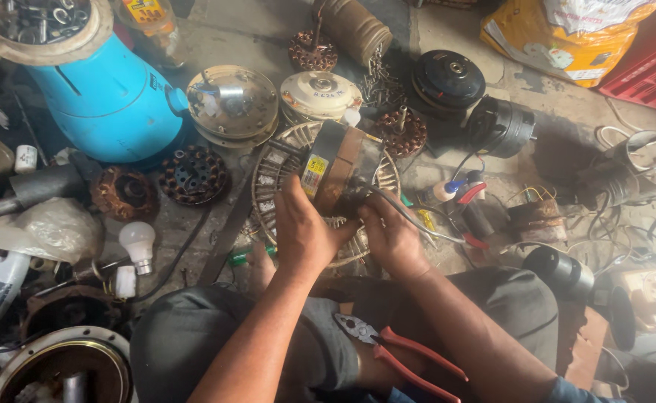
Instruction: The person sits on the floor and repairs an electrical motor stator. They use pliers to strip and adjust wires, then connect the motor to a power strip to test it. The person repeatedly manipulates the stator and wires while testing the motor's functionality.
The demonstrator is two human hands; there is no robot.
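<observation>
1. My left hand (303,231) grasps a dark, boxy motor part (340,166) with brown tape and a yellow label.
2. My right hand (390,235) grips its lower edge.
3. It sits tilted over a round finned stator (274,175) on the floor.
4. Red-handled pliers (399,352) rest on my lap.
</observation>
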